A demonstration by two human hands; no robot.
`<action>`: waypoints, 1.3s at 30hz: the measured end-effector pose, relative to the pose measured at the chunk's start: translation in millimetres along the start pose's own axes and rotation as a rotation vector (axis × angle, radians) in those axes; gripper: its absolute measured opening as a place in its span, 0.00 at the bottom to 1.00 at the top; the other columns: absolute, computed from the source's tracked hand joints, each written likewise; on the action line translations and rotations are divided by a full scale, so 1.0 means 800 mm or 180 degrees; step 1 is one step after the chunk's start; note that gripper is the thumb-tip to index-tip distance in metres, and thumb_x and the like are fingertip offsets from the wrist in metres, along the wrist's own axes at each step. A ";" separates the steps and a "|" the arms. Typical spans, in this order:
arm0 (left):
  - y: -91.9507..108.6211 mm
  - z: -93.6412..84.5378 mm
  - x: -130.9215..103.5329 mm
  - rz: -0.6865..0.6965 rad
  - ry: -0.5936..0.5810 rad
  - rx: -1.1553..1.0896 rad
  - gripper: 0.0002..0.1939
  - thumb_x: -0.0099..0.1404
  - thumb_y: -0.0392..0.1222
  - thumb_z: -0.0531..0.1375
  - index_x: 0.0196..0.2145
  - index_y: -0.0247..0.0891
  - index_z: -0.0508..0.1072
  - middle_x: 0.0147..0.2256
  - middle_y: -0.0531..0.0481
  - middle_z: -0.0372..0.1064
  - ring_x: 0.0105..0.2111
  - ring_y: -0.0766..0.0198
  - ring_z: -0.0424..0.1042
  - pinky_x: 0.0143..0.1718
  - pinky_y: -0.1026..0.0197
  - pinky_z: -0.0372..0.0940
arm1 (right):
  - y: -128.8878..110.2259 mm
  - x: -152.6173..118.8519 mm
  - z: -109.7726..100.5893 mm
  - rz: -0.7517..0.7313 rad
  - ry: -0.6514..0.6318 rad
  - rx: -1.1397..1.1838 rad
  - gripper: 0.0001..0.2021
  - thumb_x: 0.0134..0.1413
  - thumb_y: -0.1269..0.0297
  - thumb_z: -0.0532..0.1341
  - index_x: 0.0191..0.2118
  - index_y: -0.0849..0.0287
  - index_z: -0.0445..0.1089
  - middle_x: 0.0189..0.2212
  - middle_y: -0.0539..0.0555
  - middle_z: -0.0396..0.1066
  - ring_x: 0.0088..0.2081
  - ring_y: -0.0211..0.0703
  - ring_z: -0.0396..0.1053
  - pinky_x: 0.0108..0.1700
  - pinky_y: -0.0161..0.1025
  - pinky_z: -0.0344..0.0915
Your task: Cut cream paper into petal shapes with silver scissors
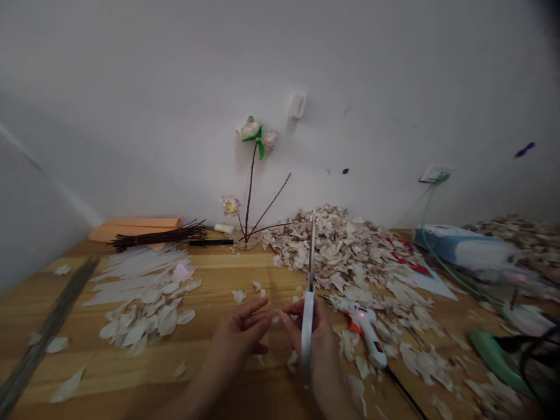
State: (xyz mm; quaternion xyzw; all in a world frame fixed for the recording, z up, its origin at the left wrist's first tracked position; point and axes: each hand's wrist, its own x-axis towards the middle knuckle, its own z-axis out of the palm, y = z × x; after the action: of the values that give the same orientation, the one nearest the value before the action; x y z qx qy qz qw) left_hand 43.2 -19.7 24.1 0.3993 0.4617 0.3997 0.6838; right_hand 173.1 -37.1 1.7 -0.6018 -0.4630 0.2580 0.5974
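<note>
At the front middle of the wooden table, my left hand (242, 335) is closed, its fingertips close to those of my right hand (312, 338). A small pale piece (275, 318) lies between the fingertips, too blurred to name surely. My right hand is closed round the white handle of the scissors (308, 321), whose blades point up and away. Dried petals (140, 326) lie in a loose pile left of my hands. Beyond the scissors rises a big heap of curled petals (341, 245). The white glue gun (370, 335) lies right of my right hand, its red light on.
Flowers on a brown stem (250, 186) stand near the wall. Dark twigs (161, 235), orange paper (135, 224) and white strips (135, 271) lie back left; grey wires (52, 326) lie far left. A blue-white packet (468, 248), a green cable (441, 262) and a green object (496, 359) are right.
</note>
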 end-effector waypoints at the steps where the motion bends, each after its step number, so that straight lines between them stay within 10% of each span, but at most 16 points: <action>1: 0.000 0.000 0.001 -0.0029 -0.0004 -0.0025 0.29 0.45 0.42 0.68 0.46 0.34 0.70 0.39 0.43 0.76 0.38 0.56 0.74 0.24 0.64 0.69 | 0.001 0.001 0.000 0.0049 -0.0022 0.0039 0.09 0.39 0.62 0.60 0.29 0.55 0.60 0.23 0.49 0.70 0.23 0.42 0.71 0.27 0.38 0.68; 16: -0.001 -0.007 0.011 -0.0421 -0.0036 -0.0274 0.29 0.40 0.37 0.69 0.42 0.33 0.69 0.35 0.41 0.75 0.36 0.55 0.74 0.31 0.61 0.67 | 0.001 -0.002 -0.001 0.0118 -0.0221 0.0211 0.09 0.41 0.61 0.60 0.30 0.56 0.61 0.25 0.50 0.72 0.25 0.41 0.71 0.28 0.37 0.68; 22: 0.000 -0.006 0.009 0.0158 -0.0007 0.0306 0.22 0.42 0.38 0.68 0.37 0.34 0.70 0.29 0.48 0.71 0.26 0.63 0.71 0.22 0.64 0.65 | 0.003 -0.001 0.000 0.0259 -0.0551 0.0084 0.11 0.39 0.61 0.62 0.30 0.56 0.62 0.25 0.51 0.73 0.26 0.42 0.72 0.31 0.36 0.68; 39: 0.018 -0.016 0.007 -0.0112 -0.0745 0.1078 0.22 0.37 0.27 0.62 0.34 0.35 0.71 0.24 0.54 0.70 0.20 0.68 0.67 0.24 0.66 0.59 | 0.002 -0.008 -0.001 0.0497 -0.1490 0.0325 0.14 0.35 0.72 0.61 0.34 0.58 0.62 0.26 0.46 0.66 0.27 0.38 0.64 0.31 0.33 0.62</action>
State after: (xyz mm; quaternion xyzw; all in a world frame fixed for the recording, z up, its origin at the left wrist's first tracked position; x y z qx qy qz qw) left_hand 29.9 -7.0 32.4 0.5442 0.4466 0.2553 0.6628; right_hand 171.0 -43.0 -1.0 -0.5286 -0.5273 0.4587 0.4818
